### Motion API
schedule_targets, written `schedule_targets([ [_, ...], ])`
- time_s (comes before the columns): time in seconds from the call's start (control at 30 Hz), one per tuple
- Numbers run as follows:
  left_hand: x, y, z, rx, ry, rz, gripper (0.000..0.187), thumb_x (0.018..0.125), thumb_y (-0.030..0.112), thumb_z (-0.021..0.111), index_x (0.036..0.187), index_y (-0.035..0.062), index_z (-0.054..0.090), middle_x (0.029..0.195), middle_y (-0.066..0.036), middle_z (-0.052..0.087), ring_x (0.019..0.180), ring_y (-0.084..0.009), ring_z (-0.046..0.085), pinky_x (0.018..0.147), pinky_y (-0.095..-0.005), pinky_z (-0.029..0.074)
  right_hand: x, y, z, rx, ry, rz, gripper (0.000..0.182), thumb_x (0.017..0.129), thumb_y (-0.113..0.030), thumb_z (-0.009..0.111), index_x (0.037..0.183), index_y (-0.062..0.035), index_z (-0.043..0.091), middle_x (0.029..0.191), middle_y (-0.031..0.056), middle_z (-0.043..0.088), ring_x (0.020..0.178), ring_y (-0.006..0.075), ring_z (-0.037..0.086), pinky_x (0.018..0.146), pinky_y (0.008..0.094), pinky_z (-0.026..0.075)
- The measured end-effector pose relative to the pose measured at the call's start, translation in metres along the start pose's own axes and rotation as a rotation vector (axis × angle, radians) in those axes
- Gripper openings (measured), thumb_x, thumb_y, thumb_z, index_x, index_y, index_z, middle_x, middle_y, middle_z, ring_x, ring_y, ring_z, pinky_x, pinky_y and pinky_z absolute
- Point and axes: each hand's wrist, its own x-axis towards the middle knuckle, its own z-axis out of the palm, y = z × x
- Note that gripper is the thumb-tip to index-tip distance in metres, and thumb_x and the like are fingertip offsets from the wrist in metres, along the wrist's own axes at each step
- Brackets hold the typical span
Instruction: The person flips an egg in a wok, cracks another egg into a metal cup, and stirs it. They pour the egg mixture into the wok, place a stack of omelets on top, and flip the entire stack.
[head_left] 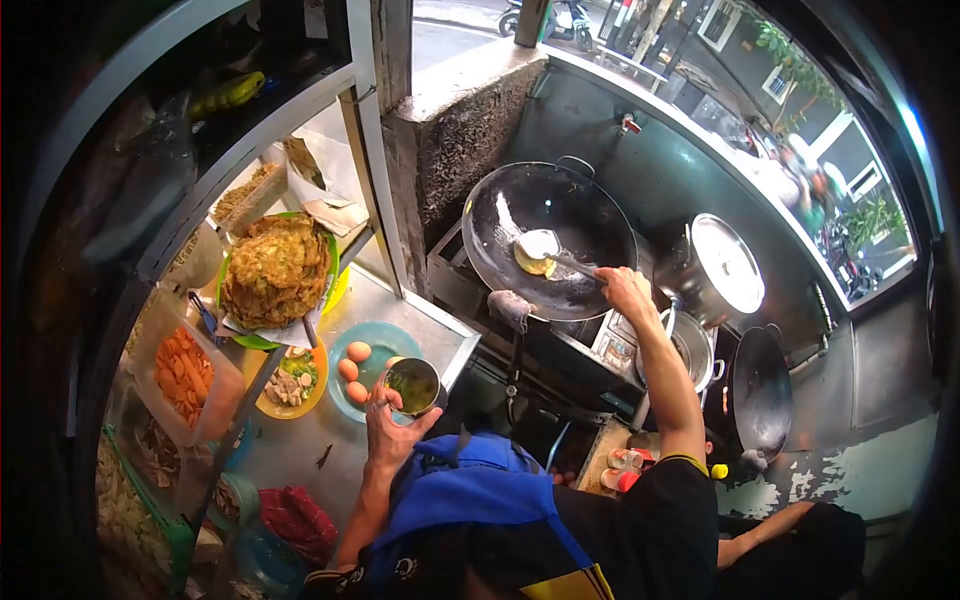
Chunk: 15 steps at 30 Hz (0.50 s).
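Note:
My left hand (pixel 392 428) is wrapped round a metal cup (pixel 413 386) tilted toward the camera, with yellowish liquid and green bits inside. Beside it, a light blue plate (pixel 372 332) carries 3 brown eggs (pixel 348 369). My right hand (pixel 627 292) grips the handle of a wok spatula (pixel 572 263). Its broad, shiny head is down in a large black wok (pixel 590 215), touching or just over a small yellow piece of food (pixel 534 264) that looks like egg. A pale smear marks the wok's wall. A cloth (pixel 510 309) hangs at the wok's near handle.
Fried fritters (pixel 278 270) are heaped on a green plate at left. Below them are a yellow bowl (pixel 320 378) and a tub of orange pieces (pixel 183 375). A lidded pot (pixel 727 262), a smaller pot (pixel 690 345) and another wok (pixel 762 390) stand right. Another person's arm (pixel 765 535) shows lower right.

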Motion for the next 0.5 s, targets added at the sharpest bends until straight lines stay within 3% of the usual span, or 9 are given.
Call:
schedule_targets([
  [0.07,0.003,-0.002,0.002,-0.012,-0.016,0.015,0.063,0.067,0.029,0.094,0.093,0.0083,0.040,0.136,-0.030,0.052,0.121,-0.0430,0.056,0.102,-0.0479,0.046,-0.009,-0.003,0.014,0.000,-0.093,0.083,0.045,0.078,-0.012,0.070,0.121,-0.0220,0.072,0.099,0.0158,0.073,0.090,0.0376,0.071,0.080,0.0483,0.058],
  [0.2,0.006,0.001,0.002,-0.008,-0.001,0.051,0.061,0.068,0.027,0.093,0.093,0.0085,0.040,0.137,-0.030,0.051,0.123,-0.0430,0.054,0.102,-0.0477,0.045,-0.044,-0.023,0.047,-0.008,-0.059,0.057,0.038,0.089,-0.010,0.052,0.121,-0.0206,0.068,0.084,0.0209,0.069,0.078,0.0398,0.071,0.068,0.0516,0.057],
  [0.27,0.006,-0.012,0.005,0.103,0.047,0.176,0.100,0.061,0.029,0.097,0.139,-0.0036,0.042,0.091,-0.006,0.047,0.085,-0.0211,0.050,0.080,-0.0371,0.046,-0.051,-0.028,0.063,-0.015,-0.051,0.048,0.038,0.088,-0.009,0.052,0.122,-0.0197,0.067,0.079,0.0207,0.068,0.076,0.0398,0.071,0.066,0.0522,0.056],
  [0.33,0.006,-0.013,0.006,0.087,0.045,0.164,0.101,0.061,0.029,0.097,0.139,-0.0037,0.042,0.091,-0.006,0.047,0.085,-0.0212,0.050,0.079,-0.0370,0.046,-0.055,-0.033,0.069,0.014,0.019,0.025,0.023,0.095,-0.013,0.052,0.115,-0.0118,0.064,0.074,0.0203,0.063,0.070,0.0417,0.068,0.056,0.0529,0.053],
  [0.4,0.006,-0.012,0.006,0.065,0.042,0.159,0.102,0.061,0.030,0.097,0.140,-0.0038,0.041,0.092,-0.006,0.047,0.084,-0.0213,0.050,0.079,-0.0368,0.045,-0.057,-0.034,0.067,0.013,0.037,0.012,0.024,0.094,-0.014,0.053,0.114,-0.0118,0.066,0.075,0.0212,0.064,0.070,0.0408,0.069,0.056,0.0524,0.053],
  [0.5,0.006,-0.006,0.004,0.070,0.050,0.156,0.103,0.061,0.030,0.097,0.141,-0.0042,0.040,0.091,-0.006,0.047,0.084,-0.0213,0.049,0.078,-0.0366,0.045,-0.040,-0.021,0.043,0.139,-0.097,0.138,0.039,0.085,-0.015,0.060,0.123,-0.0178,0.068,0.096,0.0214,0.072,0.090,0.0409,0.070,0.079,0.0504,0.057],
])
